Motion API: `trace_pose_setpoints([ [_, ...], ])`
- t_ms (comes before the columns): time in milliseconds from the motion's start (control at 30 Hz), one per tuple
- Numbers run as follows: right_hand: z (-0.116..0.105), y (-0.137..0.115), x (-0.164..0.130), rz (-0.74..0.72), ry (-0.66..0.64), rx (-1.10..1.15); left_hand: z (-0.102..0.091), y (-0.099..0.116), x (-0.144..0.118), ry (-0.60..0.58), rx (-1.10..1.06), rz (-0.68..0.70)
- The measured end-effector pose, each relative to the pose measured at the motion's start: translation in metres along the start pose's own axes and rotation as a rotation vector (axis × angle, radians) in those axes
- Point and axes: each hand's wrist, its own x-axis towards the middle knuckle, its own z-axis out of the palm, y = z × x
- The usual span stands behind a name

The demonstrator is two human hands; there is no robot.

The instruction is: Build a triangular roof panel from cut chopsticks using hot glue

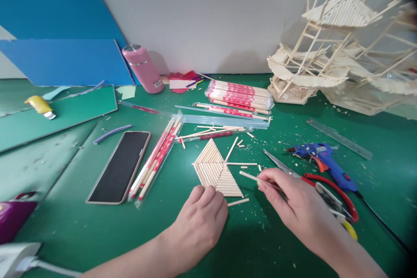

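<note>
One flat triangle panel (216, 171) of short sticks lies on the green table (254, 243), mostly filled. The left hand (202, 217) presses its near edge with fingers together. The right hand (293, 202) pinches one loose stick (249, 177) just right of the panel. About six cut sticks lie around; one glue gun (322, 160), one phone (120, 167).
</note>
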Motion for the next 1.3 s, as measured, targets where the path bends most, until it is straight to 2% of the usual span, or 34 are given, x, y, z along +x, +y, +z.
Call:
trace_pose_setpoints([
  [67, 0.005, 0.001, 0.0, -0.046, 0.014, 0.007, 0.005, 0.004, -0.001, -0.033, -0.031, -0.049],
  [167, 0.014, 0.005, -0.002, -0.13, 0.074, 0.035, 0.009, 0.007, -0.004, -0.021, -0.123, -0.065],
  [333, 0.031, 0.004, -0.009, -0.197, 0.043, 0.028, 0.023, 0.016, -0.023, 0.144, -0.244, -0.072],
  [400, 0.039, 0.002, -0.012, -0.222, 0.034, 0.037, 0.028, 0.019, -0.031, 0.173, -0.278, -0.087],
  [500, 0.048, -0.001, -0.014, -0.234, 0.017, 0.058, 0.026, 0.017, -0.036, 0.163, -0.311, -0.133],
  [600, 0.055, -0.003, -0.014, -0.217, 0.019, 0.071, 0.016, 0.008, -0.033, 0.177, -0.325, -0.237],
  [667, 0.058, -0.003, -0.013, -0.213, 0.036, 0.07, 0.009, 0.0, -0.028, 0.236, -0.308, -0.309],
  [767, 0.06, -0.002, -0.013, -0.216, 0.057, 0.049, 0.006, -0.01, -0.021, 0.231, -0.292, -0.325],
  [1000, 0.063, -0.001, -0.012, -0.22, 0.094, -0.006, 0.016, -0.016, -0.014, 0.21, -0.377, -0.315],
  [1300, 0.063, -0.004, -0.011, -0.21, 0.075, -0.029, 0.023, -0.017, -0.017, 0.285, -0.435, -0.303],
])
